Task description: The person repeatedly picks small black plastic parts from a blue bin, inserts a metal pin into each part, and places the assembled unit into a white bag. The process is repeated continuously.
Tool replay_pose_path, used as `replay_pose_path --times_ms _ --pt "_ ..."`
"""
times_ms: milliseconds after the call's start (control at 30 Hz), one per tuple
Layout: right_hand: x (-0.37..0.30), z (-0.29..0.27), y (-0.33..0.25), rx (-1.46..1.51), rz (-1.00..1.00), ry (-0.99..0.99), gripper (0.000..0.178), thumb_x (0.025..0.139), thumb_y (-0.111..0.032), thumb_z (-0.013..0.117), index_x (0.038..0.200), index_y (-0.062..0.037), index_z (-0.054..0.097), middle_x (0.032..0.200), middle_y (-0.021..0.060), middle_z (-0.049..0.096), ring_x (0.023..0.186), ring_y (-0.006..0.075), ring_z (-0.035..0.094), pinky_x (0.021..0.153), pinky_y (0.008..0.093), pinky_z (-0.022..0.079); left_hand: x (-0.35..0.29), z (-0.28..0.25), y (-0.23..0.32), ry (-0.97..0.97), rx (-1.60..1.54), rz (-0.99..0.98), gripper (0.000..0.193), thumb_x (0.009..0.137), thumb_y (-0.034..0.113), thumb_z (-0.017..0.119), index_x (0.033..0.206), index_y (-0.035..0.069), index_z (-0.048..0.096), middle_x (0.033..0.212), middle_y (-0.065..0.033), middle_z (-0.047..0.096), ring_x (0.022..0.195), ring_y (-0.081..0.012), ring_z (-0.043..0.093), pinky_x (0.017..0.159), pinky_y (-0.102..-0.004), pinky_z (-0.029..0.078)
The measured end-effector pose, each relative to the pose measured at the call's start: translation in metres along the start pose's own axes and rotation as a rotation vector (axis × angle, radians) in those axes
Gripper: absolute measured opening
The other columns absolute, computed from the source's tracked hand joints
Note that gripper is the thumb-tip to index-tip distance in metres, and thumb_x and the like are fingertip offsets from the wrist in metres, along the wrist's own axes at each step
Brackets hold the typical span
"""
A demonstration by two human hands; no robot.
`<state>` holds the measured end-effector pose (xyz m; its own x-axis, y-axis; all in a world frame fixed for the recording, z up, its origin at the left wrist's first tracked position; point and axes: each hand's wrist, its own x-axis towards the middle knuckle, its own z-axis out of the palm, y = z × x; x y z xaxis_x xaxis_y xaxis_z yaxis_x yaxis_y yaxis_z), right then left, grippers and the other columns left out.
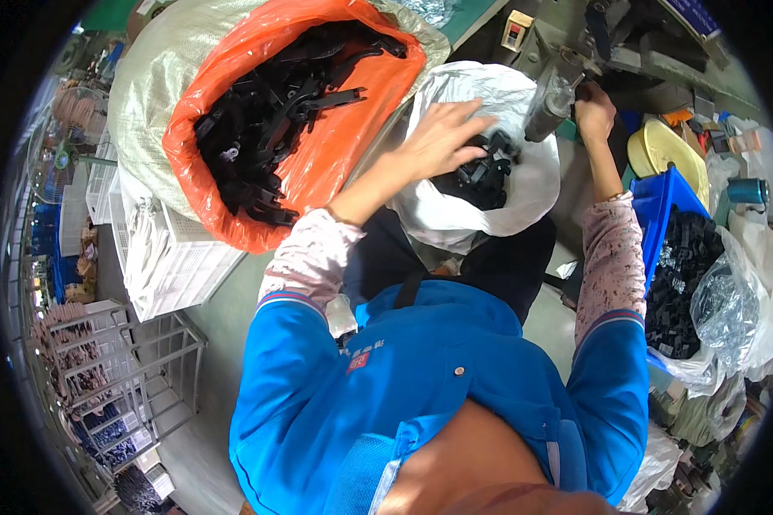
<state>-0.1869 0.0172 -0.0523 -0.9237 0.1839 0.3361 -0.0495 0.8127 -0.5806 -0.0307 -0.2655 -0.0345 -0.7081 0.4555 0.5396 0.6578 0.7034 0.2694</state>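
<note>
My left hand [445, 142] is over a white bag [537, 184], its fingers spread and nothing in them. Beneath it, small black plastic parts [489, 176] lie in the bag, which stands in front of my lap. Farther right, my right hand [594, 116] is raised beside a metal machine [567, 69], fingers curled closed at its side. Whatever they grip is hidden by the hand itself. Between my two hands, a dark cylindrical part of the machine with clear plastic around it [551, 107] reaches over the bag's rim.
At the left, an orange bag [343, 142] inside a woven sack [142, 112] holds long black parts. White crates [180, 266] and a metal rack [159, 369] stand beyond. A blue bin [654, 215] with black pieces and a yellow basin [648, 154] are at my right.
</note>
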Motion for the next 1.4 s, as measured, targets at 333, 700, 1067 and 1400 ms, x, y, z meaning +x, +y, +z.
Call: replay_pose_path --times_ms 333,700,1067,1400 --pt "0.001 -0.01 0.004 0.212 0.035 0.069 0.024 0.079 -0.019 0.063 0.099 -0.0067 0.068 0.096 0.0138 0.068 0.086 0.027 0.066 0.08 0.0318 0.05 -0.087 -0.064 -0.148 -0.315 0.62 -0.37 0.034 0.075 0.001 0.053 0.109 0.008 0.058 0.112 -0.0093 0.058 0.106 -0.0297 0.051 0.09 -0.0389 0.043" --pt "-0.061 -0.101 -0.086 1.237 0.017 -0.22 0.021 0.085 -0.007 0.067 0.102 0.0028 0.065 0.088 0.0076 0.066 0.071 0.009 0.06 0.06 0.0189 0.049 -0.043 -0.099 -0.131 0.21 0.066 -0.474 0.033 0.08 0.014 0.07 0.109 0.004 0.058 0.092 -0.0163 0.063 0.087 -0.0311 0.06 0.078 -0.0386 0.047" --pt "-0.061 -0.1 -0.116 1.213 0.147 -0.258 0.024 0.08 -0.009 0.072 0.097 0.0061 0.063 0.079 0.0097 0.065 0.063 0.011 0.06 0.054 0.0225 0.051 -0.029 -0.125 -0.124 0.623 -1.015 -0.645 0.028 0.089 0.008 0.06 0.115 0.001 0.053 0.112 -0.0144 0.061 0.102 -0.0206 0.06 0.092 -0.0389 0.047" --pt "-0.089 -0.156 -0.064 0.268 -0.383 -0.232 0.023 0.084 -0.019 0.063 0.1 -0.0041 0.067 0.091 0.0142 0.068 0.077 0.0221 0.066 0.072 0.0312 0.051 0.043 -0.013 0.019 0.022 -2.153 -0.782 0.041 0.096 0.023 0.045 0.128 -0.003 0.043 0.116 -0.017 0.057 0.098 -0.0231 0.056 0.078 -0.0353 0.046"
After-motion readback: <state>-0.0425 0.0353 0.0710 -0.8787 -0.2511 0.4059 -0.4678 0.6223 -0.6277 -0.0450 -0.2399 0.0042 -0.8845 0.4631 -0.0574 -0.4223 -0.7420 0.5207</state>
